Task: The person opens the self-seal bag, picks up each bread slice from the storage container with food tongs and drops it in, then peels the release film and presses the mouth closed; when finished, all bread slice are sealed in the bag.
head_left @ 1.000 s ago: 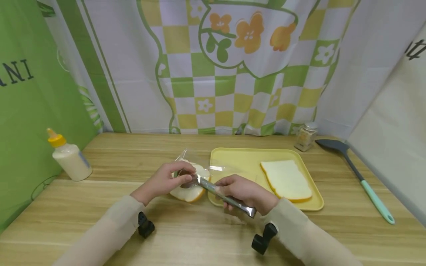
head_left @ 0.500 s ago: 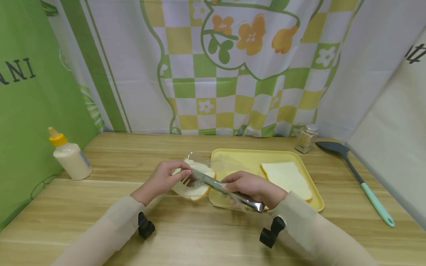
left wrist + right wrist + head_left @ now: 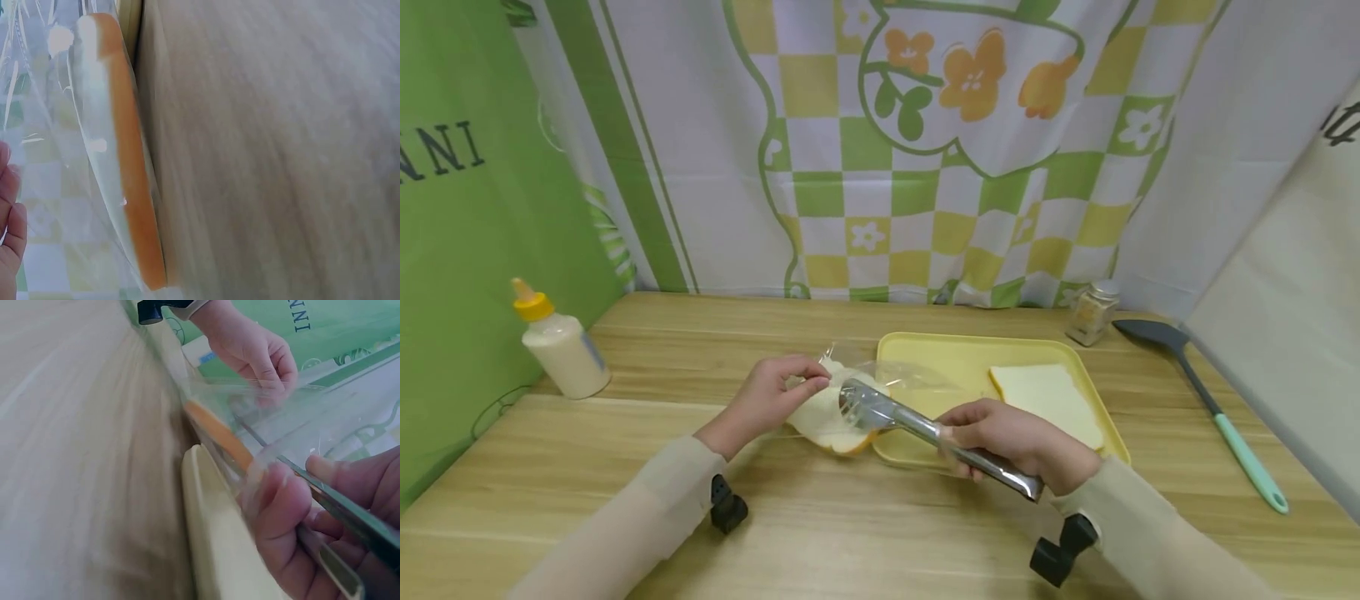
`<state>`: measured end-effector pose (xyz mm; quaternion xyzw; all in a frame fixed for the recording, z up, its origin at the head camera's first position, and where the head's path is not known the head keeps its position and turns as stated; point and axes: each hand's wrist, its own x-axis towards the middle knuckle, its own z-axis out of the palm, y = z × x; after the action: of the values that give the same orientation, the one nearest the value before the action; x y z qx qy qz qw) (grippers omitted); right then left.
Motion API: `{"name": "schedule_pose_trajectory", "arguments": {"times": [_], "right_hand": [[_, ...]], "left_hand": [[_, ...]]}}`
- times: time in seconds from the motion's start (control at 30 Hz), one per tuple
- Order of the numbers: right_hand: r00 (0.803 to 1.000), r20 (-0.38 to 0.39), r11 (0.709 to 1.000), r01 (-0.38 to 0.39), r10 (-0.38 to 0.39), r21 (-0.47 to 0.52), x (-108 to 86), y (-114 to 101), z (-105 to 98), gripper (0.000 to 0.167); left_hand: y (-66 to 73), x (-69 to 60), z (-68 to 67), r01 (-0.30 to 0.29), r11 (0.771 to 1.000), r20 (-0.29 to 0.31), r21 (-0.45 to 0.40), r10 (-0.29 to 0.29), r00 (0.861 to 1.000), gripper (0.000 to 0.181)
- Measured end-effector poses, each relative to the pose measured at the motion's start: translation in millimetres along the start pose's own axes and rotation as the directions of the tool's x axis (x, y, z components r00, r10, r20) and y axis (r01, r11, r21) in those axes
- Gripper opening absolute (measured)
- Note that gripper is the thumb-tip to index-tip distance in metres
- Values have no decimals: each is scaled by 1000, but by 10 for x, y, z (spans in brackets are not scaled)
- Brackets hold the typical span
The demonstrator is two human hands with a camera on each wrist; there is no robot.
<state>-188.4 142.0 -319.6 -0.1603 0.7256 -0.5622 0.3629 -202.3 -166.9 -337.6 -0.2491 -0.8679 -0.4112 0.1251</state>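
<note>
A slice of white bread (image 3: 827, 425) with an orange crust lies inside a clear plastic bag (image 3: 917, 375) on the table, left of the yellow tray. My left hand (image 3: 765, 398) pinches the bag's film above the slice with thumb and fingers. My right hand (image 3: 1018, 440) holds metal tongs (image 3: 917, 423), their scalloped heads over the slice, apparently within the bag. In the right wrist view the two arms of the tongs (image 3: 356, 515) stand a little apart, and film touches my right fingers. The left wrist view shows the slice's crust (image 3: 132, 169) under the film.
The yellow tray (image 3: 925, 346) holds another bread slice (image 3: 1048, 400). Behind it stands a spice jar (image 3: 1092, 312). A spatula (image 3: 1213, 400) with a mint handle lies at the right. A squeeze bottle (image 3: 567, 354) with a yellow cap stands far left.
My right hand has drawn the tongs back to the right, so their heads have moved from beside my left fingers to the slice's right part. My left hand has hardly moved.
</note>
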Motion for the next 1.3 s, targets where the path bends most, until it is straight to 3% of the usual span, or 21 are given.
{"name": "schedule_pose_trajectory", "arguments": {"times": [0.27,0.43,0.67,0.87,1.13,1.3], "right_hand": [[998,-45,998,34,-32,51,37,29,60,38],[997,-34,997,72,-71,41,129,-28,110,37],[997,-18,997,72,-71,39,170,-58,90,35],[997,-60,998,53,-52,23,208,-47,62,37],[998,-56,999,41,-40,20,288,49,81,40],[998,-51,999,45,-44,25,322,83,83,38]], "left_hand": [[-4,17,93,-89,995,-20,-35,89,996,8],[16,28,120,-56,994,-32,-97,53,998,11],[-48,22,98,-26,979,54,-200,37,998,18],[-73,-8,63,22,986,152,-165,3,988,21],[-16,10,85,45,997,218,-58,-31,976,16],[139,151,201,-25,1000,231,6,23,973,28]]}}
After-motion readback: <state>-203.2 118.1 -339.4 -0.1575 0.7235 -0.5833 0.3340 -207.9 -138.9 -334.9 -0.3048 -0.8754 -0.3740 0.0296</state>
